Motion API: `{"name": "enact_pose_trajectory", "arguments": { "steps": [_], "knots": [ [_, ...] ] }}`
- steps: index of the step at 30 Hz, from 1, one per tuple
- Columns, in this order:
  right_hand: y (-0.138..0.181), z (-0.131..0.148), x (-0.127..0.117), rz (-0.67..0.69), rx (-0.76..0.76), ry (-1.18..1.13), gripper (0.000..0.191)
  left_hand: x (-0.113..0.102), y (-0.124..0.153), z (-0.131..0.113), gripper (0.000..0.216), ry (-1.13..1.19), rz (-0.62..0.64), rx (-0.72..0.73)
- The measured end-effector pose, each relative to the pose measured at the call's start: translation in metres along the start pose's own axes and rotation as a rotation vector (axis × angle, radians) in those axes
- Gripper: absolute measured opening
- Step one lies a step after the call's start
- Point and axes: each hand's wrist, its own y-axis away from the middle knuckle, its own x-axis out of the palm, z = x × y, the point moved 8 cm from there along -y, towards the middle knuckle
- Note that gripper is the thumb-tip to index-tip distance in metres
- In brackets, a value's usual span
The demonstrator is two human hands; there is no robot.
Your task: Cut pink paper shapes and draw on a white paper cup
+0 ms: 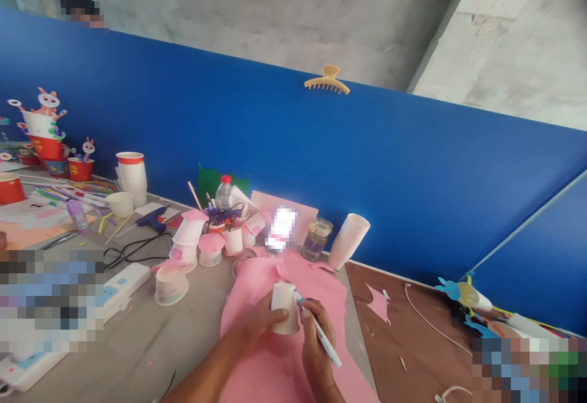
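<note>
My left hand point(259, 326) is wrapped round a small white paper cup point(284, 308), holding it upside down over a pink foam sheet point(284, 354). My right hand point(316, 345) grips a white pen point(318, 329) with its tip touching the cup's right side. Both hands hover just above the pink sheet near the table's front edge.
Behind the sheet stand decorated paper cups point(211, 249), a stack of white cups point(348, 241), a glass jar point(316, 238), a water bottle point(223, 192) and a blue glue gun point(153, 219). A power strip point(121, 284) lies at left. A blue partition point(367, 164) backs the table, a hair claw point(326, 80) on top.
</note>
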Motion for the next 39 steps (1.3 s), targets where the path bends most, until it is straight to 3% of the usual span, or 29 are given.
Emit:
{"name": "enact_pose_trajectory", "arguments": {
  "steps": [12, 25, 29, 34, 39],
  "knots": [
    [-0.001, -0.009, 0.003, 0.022, 0.15, -0.056, 0.021, 0.008, 0.003, -0.009, 0.047, 0.022, 0.046, 0.004],
    [0.002, -0.015, 0.001, 0.013, 0.194, -0.076, 0.02, 0.01, 0.003, -0.015, 0.039, 0.065, 0.064, 0.045],
    [0.004, -0.002, 0.001, 0.0, 0.07, -0.07, 0.015, 0.008, 0.003, -0.014, 0.032, 0.082, 0.046, 0.058],
    [0.006, 0.026, 0.011, 0.109, -0.168, -0.06, 0.012, 0.001, 0.004, -0.009, 0.029, 0.093, -0.016, 0.049],
    [0.005, 0.035, 0.017, 0.171, -0.222, -0.025, 0.014, 0.007, 0.004, -0.013, 0.031, 0.08, 0.007, 0.06]
  ]
}}
